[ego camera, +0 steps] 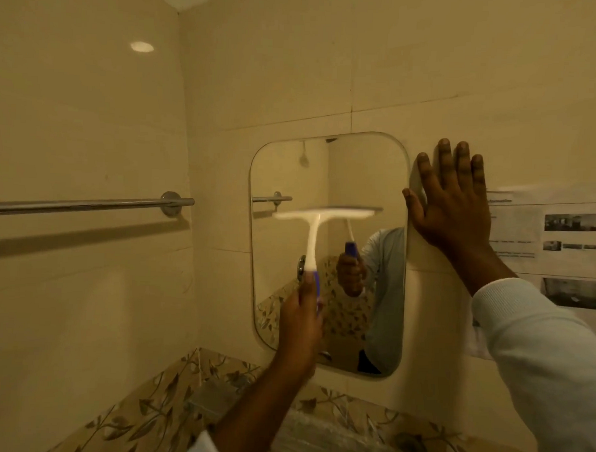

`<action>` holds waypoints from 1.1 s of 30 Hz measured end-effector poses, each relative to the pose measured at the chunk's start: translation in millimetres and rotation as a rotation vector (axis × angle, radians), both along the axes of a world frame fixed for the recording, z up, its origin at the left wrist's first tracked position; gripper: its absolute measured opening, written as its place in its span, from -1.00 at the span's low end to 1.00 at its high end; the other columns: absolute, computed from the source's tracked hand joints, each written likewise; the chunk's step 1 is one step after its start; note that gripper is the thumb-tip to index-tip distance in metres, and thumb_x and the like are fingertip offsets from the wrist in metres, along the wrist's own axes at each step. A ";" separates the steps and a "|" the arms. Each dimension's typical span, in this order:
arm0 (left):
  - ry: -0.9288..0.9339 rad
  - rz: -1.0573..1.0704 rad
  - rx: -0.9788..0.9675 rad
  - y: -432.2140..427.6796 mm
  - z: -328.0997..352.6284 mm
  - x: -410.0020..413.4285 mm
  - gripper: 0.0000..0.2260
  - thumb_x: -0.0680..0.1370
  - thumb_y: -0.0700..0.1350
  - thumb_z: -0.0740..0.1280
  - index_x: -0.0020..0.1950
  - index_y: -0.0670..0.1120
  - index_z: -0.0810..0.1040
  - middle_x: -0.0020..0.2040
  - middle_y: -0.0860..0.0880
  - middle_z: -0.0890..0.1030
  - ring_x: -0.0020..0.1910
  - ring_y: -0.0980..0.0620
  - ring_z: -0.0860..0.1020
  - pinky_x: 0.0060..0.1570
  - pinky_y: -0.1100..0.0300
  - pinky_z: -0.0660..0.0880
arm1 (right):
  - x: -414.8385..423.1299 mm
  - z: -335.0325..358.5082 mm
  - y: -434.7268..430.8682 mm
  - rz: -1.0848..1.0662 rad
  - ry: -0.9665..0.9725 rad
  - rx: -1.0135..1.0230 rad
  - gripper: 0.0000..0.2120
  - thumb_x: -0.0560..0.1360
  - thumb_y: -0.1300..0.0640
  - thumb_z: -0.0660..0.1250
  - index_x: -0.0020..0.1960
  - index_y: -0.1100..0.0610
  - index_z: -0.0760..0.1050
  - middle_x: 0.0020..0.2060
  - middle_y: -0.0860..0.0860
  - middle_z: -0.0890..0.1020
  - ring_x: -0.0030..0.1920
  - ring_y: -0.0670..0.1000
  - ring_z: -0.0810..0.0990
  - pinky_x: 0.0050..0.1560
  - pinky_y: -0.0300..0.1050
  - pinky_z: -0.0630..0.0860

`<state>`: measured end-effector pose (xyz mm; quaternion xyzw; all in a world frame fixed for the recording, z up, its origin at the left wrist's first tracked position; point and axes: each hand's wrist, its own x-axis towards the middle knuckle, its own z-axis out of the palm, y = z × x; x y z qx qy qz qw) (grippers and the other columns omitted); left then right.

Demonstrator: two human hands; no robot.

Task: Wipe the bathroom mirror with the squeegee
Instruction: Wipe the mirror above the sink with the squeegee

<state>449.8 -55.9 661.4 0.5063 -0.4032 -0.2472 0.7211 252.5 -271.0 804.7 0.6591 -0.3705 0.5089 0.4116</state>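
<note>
- Towel rail (88, 205): fixed to the side wall, well to the left of the left grip and not involved in the step.
- Left grip (302, 315): fingers are curled round the purple lower end of the squeegee handle, with the forearm raised from below.
- Squeegee (312, 234): held directly above the left grip.
  - The handle's long axis is near upright. The blade end points up and the purple end points down into the grip.
  - The blade's long axis is level and runs left to right across the glass. Its edge is turned toward the mirror.
  - The blade and its reflection nearly meet, so contact is judged made or very close.
- Mirror (362, 174): an upright rounded rectangle on the wall (295, 73), ahead of and to the right of the left grip. The blade sits at about mid-height.
- Step in hand, as judged: a stroke across the glass.
  - The blade is best kept level and pressed evenly along its whole length.
  - It is best drawn in one straight, unbroken pass, with the next pass slightly overlapped.
  - The handle should be tilted no further than keeps the full edge seated.
- Right grip (451, 207): spread flat, with the palm and straight fingers pressed on the wall just right of the mirror. The thumb is at the mirror's edge. It is judged to be a brace.
- Printed sheet (543, 234): stuck to the wall to the right of the right grip. The text is too blurred to read.
</note>
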 end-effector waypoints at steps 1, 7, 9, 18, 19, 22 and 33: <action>-0.023 -0.004 -0.028 -6.0 24.7 -0.6 -0.47 0.56 0.41 0.15 -0.16 -0.06 0.51 -0.38 0.01 0.43 -0.47 0.08 0.34 -0.45 0.18 0.29 | -0.4 0.3 -0.1 0.002 -0.002 0.002 -0.30 0.67 -0.30 -0.07 0.70 0.05 -0.01 0.68 0.16 -0.08 0.68 0.23 -0.16 0.65 0.25 -0.11; 0.022 -0.122 -0.133 -40.6 112.1 -7.6 -0.45 0.53 0.45 0.20 -0.14 -0.05 0.50 -0.45 0.06 0.43 -0.55 0.11 0.35 -0.54 0.24 0.34 | -0.1 0.1 2.5 -0.017 0.004 0.007 -0.29 0.67 -0.29 -0.05 0.70 0.05 -0.01 0.68 0.17 -0.06 0.67 0.24 -0.13 0.65 0.26 -0.09; 0.014 -0.129 -0.125 -48.1 120.7 -10.3 -0.45 0.55 0.44 0.20 -0.12 -0.06 0.50 -0.45 0.05 0.43 -0.56 0.11 0.34 -0.56 0.25 0.32 | -0.4 0.1 3.7 -0.020 0.004 0.008 -0.29 0.67 -0.29 -0.04 0.70 0.06 -0.01 0.68 0.18 -0.06 0.68 0.24 -0.14 0.65 0.25 -0.10; -0.040 -0.074 -0.077 -53.5 93.8 -1.2 -0.48 0.56 0.43 0.20 -0.19 -0.03 0.48 -0.44 0.06 0.41 -0.56 0.13 0.31 -0.54 0.25 0.26 | 0.2 0.0 4.5 -0.017 0.003 0.009 -0.29 0.67 -0.28 -0.04 0.70 0.06 0.00 0.68 0.18 -0.05 0.68 0.23 -0.14 0.65 0.24 -0.10; -0.047 -0.063 -0.075 -52.7 88.8 0.0 -0.48 0.56 0.42 0.20 -0.20 -0.03 0.49 -0.44 0.06 0.42 -0.56 0.14 0.32 -0.54 0.25 0.27 | 0.3 -0.2 4.6 -0.018 0.004 0.011 -0.29 0.67 -0.29 -0.04 0.70 0.06 -0.01 0.68 0.18 -0.05 0.68 0.23 -0.14 0.65 0.24 -0.10; -0.067 -0.048 -0.059 -49.6 71.8 0.5 -0.50 0.57 0.41 0.20 -0.22 -0.01 0.50 -0.45 0.09 0.44 -0.56 0.18 0.34 -0.56 0.27 0.29 | 0.4 0.0 4.3 -0.018 0.005 0.017 -0.29 0.67 -0.29 -0.05 0.70 0.06 -0.02 0.68 0.18 -0.06 0.68 0.23 -0.15 0.65 0.25 -0.10; -0.096 -0.042 -0.011 -42.0 13.6 1.1 -0.50 0.51 0.44 0.19 -0.24 0.02 0.48 -0.42 0.06 0.40 -0.49 0.12 0.31 -0.49 0.21 0.25 | 1.3 0.2 4.4 -0.020 -0.002 0.012 -0.30 0.67 -0.29 -0.07 0.69 0.06 0.00 0.68 0.18 -0.05 0.68 0.24 -0.12 0.64 0.27 -0.06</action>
